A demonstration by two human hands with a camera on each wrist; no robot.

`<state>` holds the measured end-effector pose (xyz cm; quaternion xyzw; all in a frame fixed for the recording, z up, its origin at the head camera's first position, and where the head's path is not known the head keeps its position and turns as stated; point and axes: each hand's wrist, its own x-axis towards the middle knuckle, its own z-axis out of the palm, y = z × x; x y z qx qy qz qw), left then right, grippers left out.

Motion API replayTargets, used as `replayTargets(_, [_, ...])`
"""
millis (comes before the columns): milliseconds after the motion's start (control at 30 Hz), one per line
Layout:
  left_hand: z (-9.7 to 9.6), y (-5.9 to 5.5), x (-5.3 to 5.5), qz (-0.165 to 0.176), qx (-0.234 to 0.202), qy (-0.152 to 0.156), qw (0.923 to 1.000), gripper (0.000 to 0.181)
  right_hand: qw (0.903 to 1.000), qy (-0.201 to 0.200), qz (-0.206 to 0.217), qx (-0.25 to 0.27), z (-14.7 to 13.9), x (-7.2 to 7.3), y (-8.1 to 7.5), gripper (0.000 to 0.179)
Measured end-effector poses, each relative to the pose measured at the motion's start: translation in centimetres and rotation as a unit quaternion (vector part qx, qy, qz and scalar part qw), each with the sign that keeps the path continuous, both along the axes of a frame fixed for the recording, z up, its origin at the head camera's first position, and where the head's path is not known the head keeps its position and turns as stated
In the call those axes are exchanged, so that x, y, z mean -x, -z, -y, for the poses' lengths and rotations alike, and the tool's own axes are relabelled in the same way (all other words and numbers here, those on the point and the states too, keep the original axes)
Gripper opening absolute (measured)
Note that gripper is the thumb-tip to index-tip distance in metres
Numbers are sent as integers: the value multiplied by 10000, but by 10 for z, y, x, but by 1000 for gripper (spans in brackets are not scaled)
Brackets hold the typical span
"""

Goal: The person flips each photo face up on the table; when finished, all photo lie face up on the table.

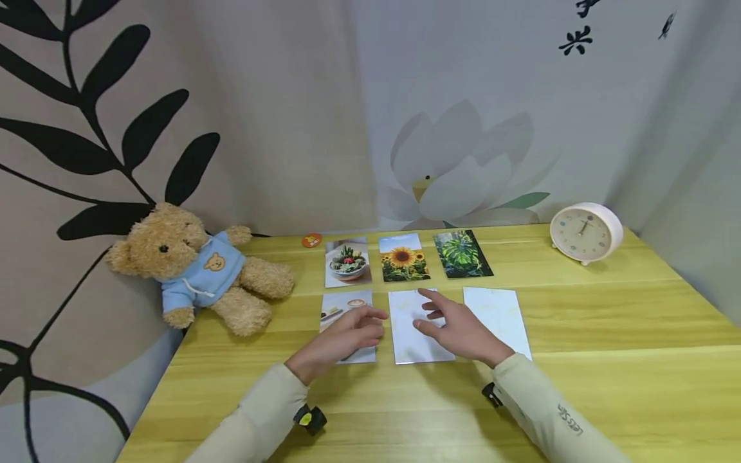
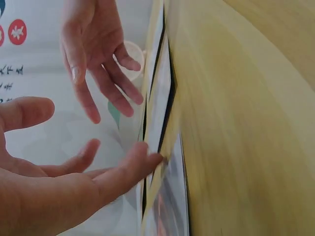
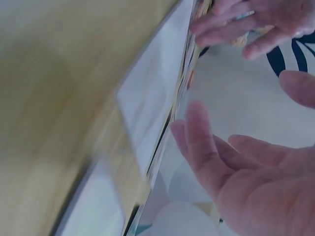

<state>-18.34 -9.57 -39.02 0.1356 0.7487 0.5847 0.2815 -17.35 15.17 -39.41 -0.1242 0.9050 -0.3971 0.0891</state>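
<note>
In the head view my left hand (image 1: 347,337) hovers over a card with a coffee cup and cake (image 1: 356,301), hiding its middle. Its fingers are loosely bent, with nothing between them. My right hand (image 1: 463,328) is over a blank white card (image 1: 408,334), thumb and fingers spread apart and empty. A second white card (image 1: 498,315) lies just right of that hand. Behind them stands a row of picture cards: a bowl of succulents (image 1: 348,263), sunflowers (image 1: 403,258) and green leaves (image 1: 462,254). Both wrist views show the hands facing each other above the cards.
A teddy bear (image 1: 214,270) in a blue hoodie leans at the table's left edge. A round white clock (image 1: 586,233) stands at the back right, and a small orange sticker (image 1: 311,240) lies near the back edge. A printed curtain (image 1: 289,116) hangs behind the wooden table (image 1: 608,360).
</note>
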Motion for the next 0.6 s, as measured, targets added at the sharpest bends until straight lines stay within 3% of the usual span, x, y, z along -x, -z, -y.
replayTargets(267, [-12,1,5,185,-101,147,9997,55,9992,52,104,-387,-18,-4,2,68])
replayTargets(433, [-16,2,10,327,-225,-116,9991,53,9979,-80,115,-640,-16,-4,2,71])
replayTargets(600, [-18,1,12,15,-219,-522,9984,47,9964,-271,-105,-800,-5,-3,2,72])
